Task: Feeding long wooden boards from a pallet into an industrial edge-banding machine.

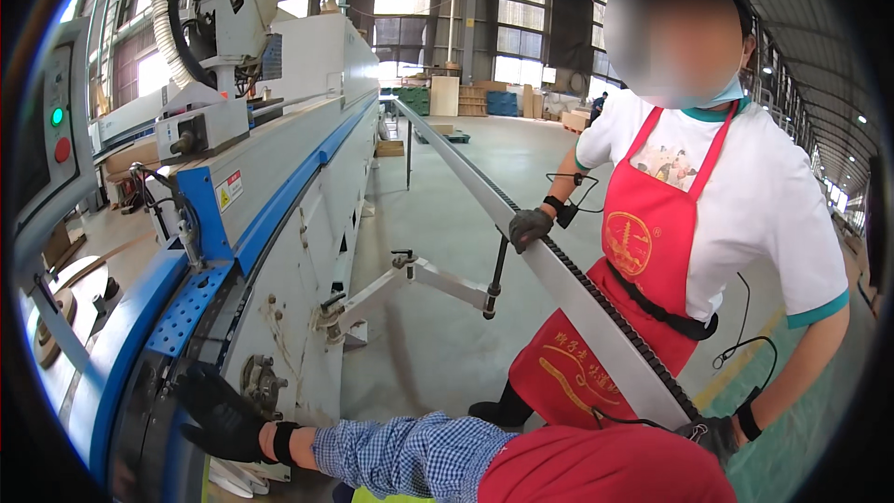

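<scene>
My left hand [223, 413], in a black glove with a dark wristband, reaches left from a blue checked sleeve. Its fingers are stretched out, and it holds nothing that I can see. It is at the dark track [140, 424] along the near edge of a large machine, beside a blue perforated plate [191, 309]. I cannot tell whether it touches the track. My right hand is out of view. Opposite me, a person in a red apron [652, 205] has gloved hands on a long grey rail [568, 303] with a row of black rollers.
A control panel [51, 130] with a lit green button and a red button stands far left. A jointed metal arm [447, 279] juts from the machine's side [298, 261] toward the rail. Pallets and stacked boards [447, 95] stand at the back of the hall.
</scene>
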The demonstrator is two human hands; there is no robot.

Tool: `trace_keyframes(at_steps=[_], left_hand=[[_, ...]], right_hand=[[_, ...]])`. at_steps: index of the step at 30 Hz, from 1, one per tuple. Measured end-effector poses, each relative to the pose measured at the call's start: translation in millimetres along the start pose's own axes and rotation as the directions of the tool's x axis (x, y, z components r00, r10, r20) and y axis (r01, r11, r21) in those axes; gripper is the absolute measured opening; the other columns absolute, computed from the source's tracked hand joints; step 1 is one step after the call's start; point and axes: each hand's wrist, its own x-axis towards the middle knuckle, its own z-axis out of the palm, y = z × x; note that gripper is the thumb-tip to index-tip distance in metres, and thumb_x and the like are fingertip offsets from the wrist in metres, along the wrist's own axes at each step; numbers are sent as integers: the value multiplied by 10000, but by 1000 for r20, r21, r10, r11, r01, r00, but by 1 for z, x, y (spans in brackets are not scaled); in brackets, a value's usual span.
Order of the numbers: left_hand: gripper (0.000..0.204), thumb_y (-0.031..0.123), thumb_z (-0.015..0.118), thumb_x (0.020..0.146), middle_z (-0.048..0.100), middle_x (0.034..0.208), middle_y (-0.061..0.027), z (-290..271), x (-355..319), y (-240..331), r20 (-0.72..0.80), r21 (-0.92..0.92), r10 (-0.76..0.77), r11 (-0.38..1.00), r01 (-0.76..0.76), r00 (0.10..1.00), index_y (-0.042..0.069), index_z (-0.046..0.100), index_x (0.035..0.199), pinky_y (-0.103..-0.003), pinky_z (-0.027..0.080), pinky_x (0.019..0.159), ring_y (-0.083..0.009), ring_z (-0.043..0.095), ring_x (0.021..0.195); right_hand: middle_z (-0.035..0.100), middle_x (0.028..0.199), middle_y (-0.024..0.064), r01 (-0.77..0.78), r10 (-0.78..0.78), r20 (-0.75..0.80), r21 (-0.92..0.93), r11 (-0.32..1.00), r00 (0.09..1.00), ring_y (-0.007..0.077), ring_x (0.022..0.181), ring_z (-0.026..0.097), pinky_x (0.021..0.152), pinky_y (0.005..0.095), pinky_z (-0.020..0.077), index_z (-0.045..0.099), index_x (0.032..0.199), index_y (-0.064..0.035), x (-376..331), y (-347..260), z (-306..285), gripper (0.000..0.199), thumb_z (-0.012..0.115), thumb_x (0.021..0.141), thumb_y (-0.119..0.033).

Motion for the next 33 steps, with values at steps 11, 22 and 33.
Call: trace_keyframes(at_steps=[11, 22, 33], left_hand=[[401, 272, 608, 995, 678, 1242, -201, -14, -2, 69, 100, 66, -96, 994, 90, 990, -25, 641, 1264, -360, 501, 955, -324, 649, 1095], [334, 79, 635, 968, 669, 1275, -166, -12, -5, 49, 40, -11, -165, 986, 165, 986, -67, 602, 1267, -345, 516, 968, -259, 649, 1116], [406, 187, 657, 893, 678, 1195, -169, -143, -44, 145, -393, 322, 290, 932, -165, 872, -7, 644, 1250, -424, 446, 1043, -342, 597, 1187]], right_hand=[[377, 1509, 316, 1, -1, -24, 10, 1000, 1000, 465, 1469, 259, 1240, 530, 149, 394, 1453, 92, -1, 2, -1, 654, 521, 993, -355], [353, 1543, 286, -23, 17, 181, 30, 999, 983, 442, 1482, 244, 1241, 526, 116, 361, 1498, 36, 8, -3, -15, 698, 475, 1001, -442], [722, 1072, 120, -74, 27, 83, 631, 772, 996, 233, 959, 721, 840, 354, 558, 421, 1489, -20, -38, -50, -193, 735, 772, 872, -211]])
